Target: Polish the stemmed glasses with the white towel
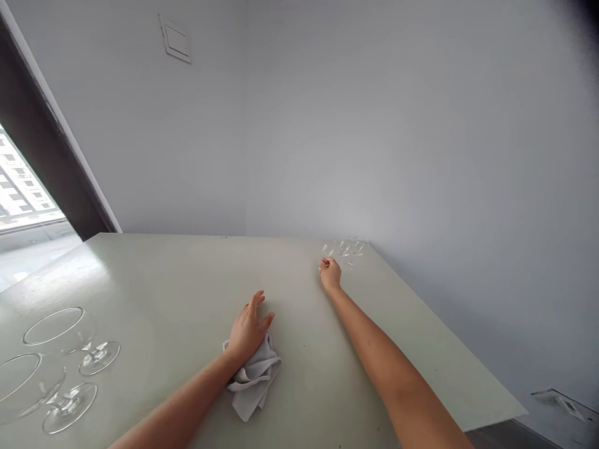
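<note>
- Right hand (330,274): at the far glasses (345,249), fingers curled; can't tell if it pinches one.
- Best kept low and light there; the glasses stand close, so knocks look likely.
- Left hand (249,333): on the cloth (259,380), fingers spread, not clenched.
- Cloth is bunched on the table (163,280); flattening gives better cover.
- Near glasses (100,358) sit left; mind the left forearm.

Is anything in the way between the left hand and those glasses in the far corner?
Yes, the right hand: it's just in front of the far glasses, on the side nearer the left hand. The gray cloth lies at the left wrist, not between.
</note>
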Motion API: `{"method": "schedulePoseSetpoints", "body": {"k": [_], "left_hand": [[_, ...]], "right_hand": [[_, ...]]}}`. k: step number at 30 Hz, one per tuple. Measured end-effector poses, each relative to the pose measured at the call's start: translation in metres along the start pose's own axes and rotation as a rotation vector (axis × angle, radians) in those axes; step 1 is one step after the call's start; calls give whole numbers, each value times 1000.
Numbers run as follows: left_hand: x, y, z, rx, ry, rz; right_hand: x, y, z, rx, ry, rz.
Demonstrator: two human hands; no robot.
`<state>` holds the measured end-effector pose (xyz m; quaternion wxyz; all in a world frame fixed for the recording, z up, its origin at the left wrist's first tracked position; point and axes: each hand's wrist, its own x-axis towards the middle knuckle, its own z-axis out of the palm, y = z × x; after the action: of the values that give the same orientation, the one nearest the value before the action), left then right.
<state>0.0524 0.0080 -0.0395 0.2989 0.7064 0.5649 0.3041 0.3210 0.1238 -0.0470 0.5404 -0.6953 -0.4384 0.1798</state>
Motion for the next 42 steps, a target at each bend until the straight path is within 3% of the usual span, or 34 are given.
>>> {"method": "schedulePoseSetpoints", "body": {"k": [8,12,15,18,20,24,27,30,33,35,37,39,42], "left_hand": [[2,-3,-2,-46,15,-1],[3,-7,-1,-144,52,-4],[7,-10,1,-271,84,-51],[10,-11,1,-435,162,-106],[11,-7,-3,-532,240,-111],[5,12,-23,-653,365,-61],[-2,29,-42,-763,415,-67],[-17,39,-60,-850,470,-144],[-47,35,-78,-756,658,-68],[-72,23,-92,-544,946,88],[-96,5,-106,-262,1326,190],[-115,-16,-121,-49,1534,87],[-129,-48,-141,-42,1423,-283]], "right_hand": [[26,11,5,36,51,70],[16,4,-3,71,30,104],[-22,-7,-11,89,-51,86],[-85,-30,-12,99,-282,-17],[-132,-51,-10,95,-506,-134],[-207,-94,-8,48,-821,-469],[-231,-105,-7,-237,-955,-812],[-232,-96,-2,-421,-900,-890],[-219,-84,2,-422,-857,-865],[-208,-78,2,-377,-846,-824],[-198,-74,2,-228,-854,-637],[-189,-72,2,20,-846,-280],[-180,-73,2,423,-784,232]]}}
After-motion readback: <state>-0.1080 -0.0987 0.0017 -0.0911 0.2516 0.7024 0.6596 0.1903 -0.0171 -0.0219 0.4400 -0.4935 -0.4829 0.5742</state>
